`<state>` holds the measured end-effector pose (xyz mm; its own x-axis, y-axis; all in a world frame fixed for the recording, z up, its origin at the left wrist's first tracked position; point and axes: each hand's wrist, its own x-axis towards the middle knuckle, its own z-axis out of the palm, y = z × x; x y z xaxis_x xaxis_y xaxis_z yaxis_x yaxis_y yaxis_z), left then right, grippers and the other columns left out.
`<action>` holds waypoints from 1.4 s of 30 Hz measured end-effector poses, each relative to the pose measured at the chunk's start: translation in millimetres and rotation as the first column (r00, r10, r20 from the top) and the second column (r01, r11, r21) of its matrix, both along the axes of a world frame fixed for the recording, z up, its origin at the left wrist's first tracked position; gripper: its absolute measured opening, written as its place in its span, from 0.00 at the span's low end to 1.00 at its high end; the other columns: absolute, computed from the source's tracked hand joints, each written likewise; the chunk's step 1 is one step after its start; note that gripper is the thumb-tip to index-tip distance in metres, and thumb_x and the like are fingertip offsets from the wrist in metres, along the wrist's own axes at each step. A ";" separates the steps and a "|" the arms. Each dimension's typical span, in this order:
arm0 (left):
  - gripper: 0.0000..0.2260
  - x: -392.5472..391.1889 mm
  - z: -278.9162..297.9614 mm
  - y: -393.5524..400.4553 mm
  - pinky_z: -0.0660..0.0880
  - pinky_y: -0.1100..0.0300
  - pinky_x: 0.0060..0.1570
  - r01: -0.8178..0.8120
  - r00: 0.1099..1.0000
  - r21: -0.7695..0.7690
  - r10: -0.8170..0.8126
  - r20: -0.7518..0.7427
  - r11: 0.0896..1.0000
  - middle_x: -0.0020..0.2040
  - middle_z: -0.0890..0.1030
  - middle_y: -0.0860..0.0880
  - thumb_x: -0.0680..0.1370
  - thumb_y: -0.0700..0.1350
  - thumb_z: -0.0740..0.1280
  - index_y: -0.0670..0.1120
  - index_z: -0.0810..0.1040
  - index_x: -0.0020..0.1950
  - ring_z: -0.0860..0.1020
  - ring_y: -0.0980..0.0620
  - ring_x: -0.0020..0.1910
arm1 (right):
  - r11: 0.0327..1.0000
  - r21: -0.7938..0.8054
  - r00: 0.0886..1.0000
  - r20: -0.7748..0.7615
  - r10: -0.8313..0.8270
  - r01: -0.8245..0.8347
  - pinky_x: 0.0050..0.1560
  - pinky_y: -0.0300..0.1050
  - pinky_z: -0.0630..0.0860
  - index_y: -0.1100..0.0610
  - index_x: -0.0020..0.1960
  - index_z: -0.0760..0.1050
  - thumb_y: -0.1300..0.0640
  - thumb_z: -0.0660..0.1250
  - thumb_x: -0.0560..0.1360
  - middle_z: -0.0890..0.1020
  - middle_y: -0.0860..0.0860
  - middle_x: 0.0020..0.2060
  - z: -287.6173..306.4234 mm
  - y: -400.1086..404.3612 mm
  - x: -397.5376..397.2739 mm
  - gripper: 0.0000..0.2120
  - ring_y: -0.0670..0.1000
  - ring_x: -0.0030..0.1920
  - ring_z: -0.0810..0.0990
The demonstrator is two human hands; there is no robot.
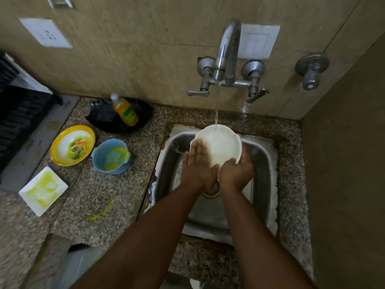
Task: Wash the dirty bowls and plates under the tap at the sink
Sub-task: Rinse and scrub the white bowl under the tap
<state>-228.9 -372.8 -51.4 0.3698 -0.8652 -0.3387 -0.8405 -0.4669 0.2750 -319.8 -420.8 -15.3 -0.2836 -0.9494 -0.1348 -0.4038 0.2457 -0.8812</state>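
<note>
Now the right hand (236, 172) grips the wet white bowl (220, 147) by its rim, light, stiff, likely slippery, left hand (198, 161) flat inside, rubbing.

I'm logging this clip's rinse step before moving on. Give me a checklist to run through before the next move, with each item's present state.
1. Water running: ok, a stream falls from the tap onto the white bowl.
2. Bowl held: ok, the right hand grips its lower rim over the sink.
3. Rubbing hand placed: ok, the left hand lies flat with straight fingers inside the bowl.
4. Bowl clean: cannot tell; no residue shows, but the hands hide part of it.
5. Other dishes washed: not ok, the yellow bowl, blue cup and square plate on the counter show yellow residue.
6. Soap within reach: ok, the bottle lies beside them.
</note>
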 end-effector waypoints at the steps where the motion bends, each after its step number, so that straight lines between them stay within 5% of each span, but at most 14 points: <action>1: 0.42 3.3 3.6 1.8 0.39 0.42 0.81 0.008 1.000 -0.118 -0.008 0.003 0.993 0.83 0.33 0.41 0.78 0.64 0.46 0.40 0.39 0.83 0.32 0.41 0.81 | 1.000 0.007 1.000 -0.005 0.006 -0.006 0.60 0.52 0.80 0.49 0.69 0.79 0.68 0.64 0.72 0.85 0.53 0.59 -0.1 -0.3 -2.1 0.28 0.57 0.59 0.82; 3: 0.40 12.8 -0.6 1.3 0.51 0.46 0.81 -0.060 0.996 -0.383 0.029 -0.087 0.922 0.83 0.37 0.37 0.78 0.48 0.61 0.39 0.43 0.84 0.38 0.37 0.82 | 0.997 0.070 0.999 0.045 -0.016 0.012 0.59 0.55 0.81 0.48 0.69 0.79 0.66 0.64 0.71 0.85 0.51 0.58 -6.1 -4.5 -7.9 0.29 0.57 0.58 0.83; 5: 0.44 20.2 9.0 4.8 0.69 0.52 0.71 -0.331 0.911 -0.430 0.167 -0.377 0.840 0.84 0.50 0.40 0.76 0.37 0.64 0.47 0.41 0.84 0.58 0.40 0.80 | 0.984 0.177 0.990 0.134 -0.030 0.006 0.57 0.57 0.82 0.46 0.67 0.79 0.63 0.66 0.70 0.85 0.49 0.57 -16.2 -6.7 -17.1 0.27 0.55 0.57 0.83; 7: 0.42 28.6 8.8 6.9 0.76 0.51 0.60 -0.539 0.771 -0.313 0.308 -0.558 0.782 0.71 0.72 0.46 0.77 0.41 0.66 0.53 0.46 0.85 0.75 0.46 0.64 | 0.967 0.250 0.985 0.172 0.008 -0.052 0.55 0.58 0.83 0.45 0.66 0.79 0.59 0.69 0.70 0.85 0.48 0.55 -23.0 -8.6 -26.8 0.25 0.55 0.54 0.83; 10: 0.27 34.0 10.2 9.5 0.80 0.41 0.59 -0.697 0.606 -0.157 0.457 -0.651 0.699 0.61 0.82 0.45 0.75 0.55 0.69 0.46 0.74 0.72 0.80 0.44 0.58 | 0.936 0.280 0.972 0.153 0.176 -0.213 0.53 0.56 0.84 0.50 0.66 0.81 0.58 0.74 0.73 0.85 0.49 0.51 -16.2 -22.8 -29.9 0.21 0.54 0.51 0.84; 14: 0.18 49.3 23.0 9.4 0.78 0.35 0.61 -0.722 0.004 0.323 0.471 -0.882 0.611 0.63 0.83 0.39 0.79 0.47 0.71 0.42 0.78 0.68 0.81 0.36 0.60 | 0.824 0.300 0.877 0.142 0.458 -0.480 0.54 0.59 0.83 0.51 0.66 0.80 0.59 0.77 0.72 0.85 0.50 0.52 -2.0 -57.9 -34.2 0.24 0.56 0.52 0.84; 16: 0.18 54.0 29.4 8.0 0.78 0.34 0.62 -0.662 -0.095 0.369 0.415 -0.905 0.652 0.63 0.83 0.39 0.80 0.48 0.71 0.44 0.77 0.68 0.80 0.35 0.62 | 0.775 0.299 0.821 0.060 0.568 -0.557 0.55 0.55 0.82 0.52 0.67 0.79 0.57 0.78 0.71 0.85 0.51 0.54 4.0 -71.0 -32.5 0.24 0.56 0.54 0.84; 19: 0.13 37.1 37.8 0.0 0.82 0.43 0.53 -0.771 -0.060 0.272 0.360 -0.931 0.576 0.61 0.82 0.41 0.84 0.49 0.66 0.43 0.77 0.65 0.81 0.40 0.57 | 0.806 0.285 0.619 -0.525 0.584 -0.519 0.57 0.51 0.77 0.58 0.74 0.67 0.50 0.72 0.76 0.79 0.58 0.64 2.9 -56.3 -13.6 0.31 0.60 0.60 0.80; 21: 0.16 23.4 34.9 -4.1 0.83 0.45 0.49 -0.817 -0.014 0.217 0.357 -0.934 0.534 0.56 0.84 0.43 0.84 0.52 0.64 0.42 0.77 0.65 0.83 0.42 0.53 | 0.830 0.238 0.493 -0.710 0.503 -0.504 0.70 0.59 0.69 0.63 0.81 0.54 0.50 0.65 0.77 0.63 0.66 0.77 -8.7 -32.6 -1.2 0.38 0.68 0.73 0.68; 24: 0.20 12.6 25.5 -2.4 0.82 0.36 0.53 -0.844 -0.038 0.230 0.374 -0.927 0.484 0.54 0.86 0.41 0.83 0.56 0.65 0.41 0.79 0.64 0.85 0.38 0.52 | 0.709 0.332 0.372 -0.672 0.640 -0.622 0.78 0.64 0.40 0.61 0.83 0.50 0.44 0.56 0.80 0.42 0.64 0.82 -26.9 -5.5 3.5 0.37 0.65 0.82 0.39; 26: 0.19 10.5 22.6 2.0 0.84 0.40 0.50 -0.870 -0.029 0.227 0.414 -0.910 0.437 0.52 0.86 0.42 0.83 0.56 0.66 0.41 0.80 0.62 0.86 0.41 0.50 | 0.598 0.463 0.331 -0.536 0.777 -0.654 0.79 0.62 0.35 0.59 0.83 0.49 0.41 0.46 0.83 0.46 0.60 0.83 -30.1 9.4 7.6 0.34 0.59 0.83 0.40; 33: 0.14 19.6 25.2 7.8 0.80 0.48 0.56 -0.891 0.256 0.010 0.519 -0.816 0.454 0.54 0.83 0.45 0.85 0.54 0.62 0.45 0.79 0.61 0.82 0.43 0.54 | 0.402 0.468 0.426 -0.059 0.903 -0.787 0.77 0.56 0.63 0.50 0.83 0.57 0.46 0.46 0.87 0.62 0.50 0.81 3.7 45.4 10.2 0.25 0.55 0.77 0.66; 37: 0.08 11.7 29.5 14.9 0.81 0.41 0.57 -0.890 0.307 -0.007 0.589 -0.748 0.456 0.53 0.84 0.43 0.80 0.51 0.66 0.49 0.79 0.54 0.82 0.41 0.53 | 0.482 0.562 0.451 -0.204 0.869 -0.673 0.76 0.62 0.61 0.58 0.82 0.54 0.44 0.48 0.85 0.62 0.59 0.80 -16.4 38.8 18.3 0.30 0.61 0.78 0.63; 42: 0.24 -2.0 41.7 18.8 0.82 0.44 0.55 -0.915 0.305 -0.029 0.643 -0.703 0.402 0.54 0.85 0.42 0.67 0.43 0.68 0.44 0.81 0.63 0.83 0.40 0.54 | 0.394 0.545 0.258 -0.312 0.915 -0.740 0.79 0.64 0.37 0.55 0.83 0.35 0.41 0.41 0.86 0.34 0.52 0.82 -28.3 12.7 21.1 0.32 0.51 0.82 0.33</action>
